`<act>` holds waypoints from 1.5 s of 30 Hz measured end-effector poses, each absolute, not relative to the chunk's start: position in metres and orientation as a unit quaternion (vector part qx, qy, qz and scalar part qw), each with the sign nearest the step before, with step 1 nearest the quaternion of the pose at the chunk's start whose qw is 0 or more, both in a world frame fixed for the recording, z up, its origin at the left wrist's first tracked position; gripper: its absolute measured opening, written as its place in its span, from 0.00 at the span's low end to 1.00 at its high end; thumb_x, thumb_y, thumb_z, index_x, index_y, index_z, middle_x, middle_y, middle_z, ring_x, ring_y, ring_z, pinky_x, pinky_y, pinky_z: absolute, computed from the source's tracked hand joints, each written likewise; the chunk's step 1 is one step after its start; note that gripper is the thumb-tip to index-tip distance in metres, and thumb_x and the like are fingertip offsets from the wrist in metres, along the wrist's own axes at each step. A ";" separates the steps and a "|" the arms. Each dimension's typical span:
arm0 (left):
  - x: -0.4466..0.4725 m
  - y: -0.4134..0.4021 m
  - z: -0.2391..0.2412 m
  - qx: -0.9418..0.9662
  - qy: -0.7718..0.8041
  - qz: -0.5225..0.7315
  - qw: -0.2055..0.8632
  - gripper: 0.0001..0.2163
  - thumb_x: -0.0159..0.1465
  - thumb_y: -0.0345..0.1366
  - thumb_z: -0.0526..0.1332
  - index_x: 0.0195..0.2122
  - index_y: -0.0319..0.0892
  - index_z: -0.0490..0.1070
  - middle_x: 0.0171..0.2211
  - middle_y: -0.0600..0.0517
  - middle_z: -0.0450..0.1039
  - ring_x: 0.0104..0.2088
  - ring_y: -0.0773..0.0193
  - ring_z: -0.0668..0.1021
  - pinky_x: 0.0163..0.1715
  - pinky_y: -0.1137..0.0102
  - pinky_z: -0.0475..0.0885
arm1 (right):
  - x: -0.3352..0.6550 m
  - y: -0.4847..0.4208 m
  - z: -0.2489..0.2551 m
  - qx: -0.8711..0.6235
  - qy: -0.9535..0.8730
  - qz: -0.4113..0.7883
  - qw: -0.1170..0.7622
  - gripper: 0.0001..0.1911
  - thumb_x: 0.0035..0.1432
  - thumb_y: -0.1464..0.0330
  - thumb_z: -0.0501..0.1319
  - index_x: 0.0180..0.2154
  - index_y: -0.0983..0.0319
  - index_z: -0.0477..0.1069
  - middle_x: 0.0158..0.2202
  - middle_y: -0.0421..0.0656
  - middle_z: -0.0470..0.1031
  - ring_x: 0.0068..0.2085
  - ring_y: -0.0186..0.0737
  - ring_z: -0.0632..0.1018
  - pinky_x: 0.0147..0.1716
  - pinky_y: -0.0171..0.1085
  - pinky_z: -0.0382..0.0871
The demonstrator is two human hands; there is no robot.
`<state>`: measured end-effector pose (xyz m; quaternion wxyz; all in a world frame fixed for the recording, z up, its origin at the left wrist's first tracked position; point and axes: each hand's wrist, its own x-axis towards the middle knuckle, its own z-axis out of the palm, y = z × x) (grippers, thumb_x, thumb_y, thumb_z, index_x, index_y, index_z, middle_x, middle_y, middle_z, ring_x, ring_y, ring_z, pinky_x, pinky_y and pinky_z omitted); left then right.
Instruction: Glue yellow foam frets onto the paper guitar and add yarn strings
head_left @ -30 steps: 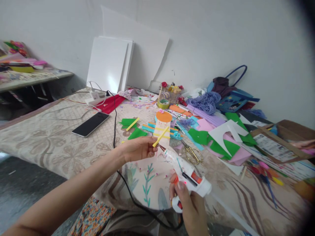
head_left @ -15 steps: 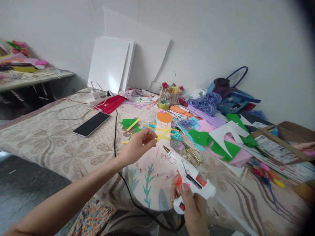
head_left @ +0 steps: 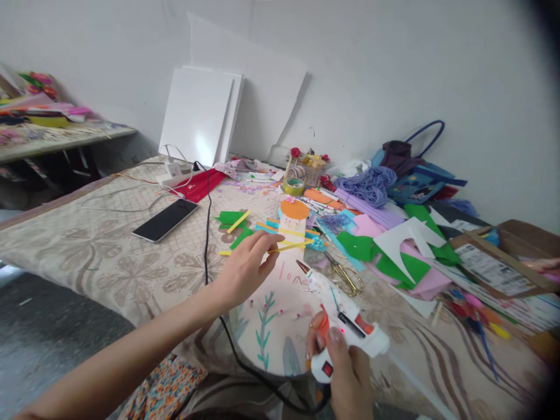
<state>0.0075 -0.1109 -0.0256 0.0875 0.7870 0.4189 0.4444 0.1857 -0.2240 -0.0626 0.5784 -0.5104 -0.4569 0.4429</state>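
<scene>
My right hand [head_left: 345,364] is wrapped round a white hot glue gun [head_left: 350,318], its copper-coloured nozzle pointing up and left above a painted paper piece. My left hand [head_left: 251,265] pinches the near end of a thin yellow strip [head_left: 295,245], which reaches right across the white paper band. Beneath both hands lies the pale paper cutout [head_left: 251,350], painted with green leaves and pink letters. An orange paper oval [head_left: 294,209] tops its far end, and blue and orange strips stick out on either side. Green paper pieces [head_left: 231,219] sit left of it.
Gold-handled scissors [head_left: 347,279] lie right of the nozzle. A phone [head_left: 165,220] rests at left, and a black cord [head_left: 207,227] runs down the table. Coloured paper scraps, blue yarn [head_left: 367,184], tape [head_left: 293,185] and a cardboard box [head_left: 499,265] crowd the right and back.
The yellow strip has swung from a slant to lie nearly level across the paper band, and my left fingers have turned over it. The glue gun has hardly moved.
</scene>
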 end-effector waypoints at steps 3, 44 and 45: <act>0.008 -0.111 -0.025 0.750 0.417 0.475 0.194 0.10 0.62 0.28 0.57 0.44 0.43 0.69 0.36 0.49 0.72 0.38 0.63 0.75 0.41 0.68 0.70 | 0.186 -0.224 -0.062 -0.509 -0.458 0.454 0.570 0.21 0.62 0.51 0.55 0.26 0.60 0.65 0.20 0.38 0.63 0.21 0.34 0.62 0.21 0.35 0.56; 0.007 -0.102 -0.016 0.157 0.250 0.362 0.884 0.05 0.64 0.22 0.56 0.33 0.33 0.71 0.24 0.52 0.71 0.23 0.73 0.74 0.26 0.80 0.73 | 0.187 -0.213 -0.056 -0.521 -0.615 0.310 0.504 0.20 0.62 0.53 0.56 0.27 0.61 0.67 0.20 0.39 0.65 0.22 0.36 0.67 0.21 0.34 0.63; 0.007 -0.102 -0.016 0.157 0.251 0.362 0.884 0.05 0.64 0.22 0.57 0.34 0.33 0.71 0.25 0.52 0.71 0.23 0.74 0.74 0.26 0.81 0.73 | 0.187 -0.213 -0.056 -0.522 -0.613 0.311 0.506 0.20 0.62 0.53 0.56 0.27 0.61 0.67 0.19 0.39 0.64 0.22 0.36 0.67 0.21 0.34 0.64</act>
